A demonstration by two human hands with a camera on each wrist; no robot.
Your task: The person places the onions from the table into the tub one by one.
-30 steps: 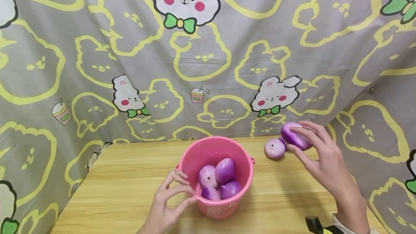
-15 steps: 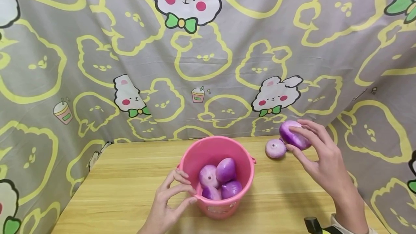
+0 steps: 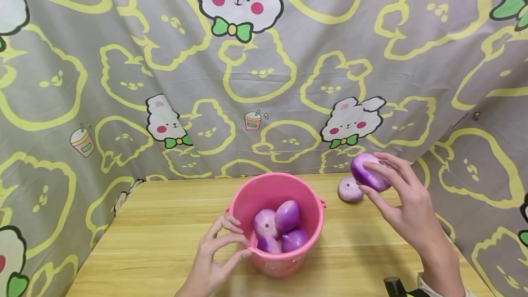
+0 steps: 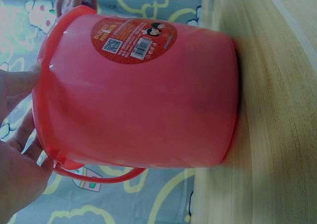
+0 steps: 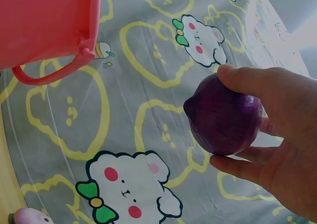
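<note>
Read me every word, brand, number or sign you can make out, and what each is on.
Nothing reads with certainty.
Rounded red label on the pink plastic bucket: QR code, barcode; lettering too blurred.
Pale print on the bucket in the head view: too small.
Grey cloth backdrop with yellow outlines: drawings, no lettering seen.

The bucket is pink, the onions purple — the curtain grey with yellow cartoon outlines.

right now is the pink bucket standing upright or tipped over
Upright: the pink bucket stands base-down on the table, its open mouth facing up, with four purple onions visible inside.
</note>
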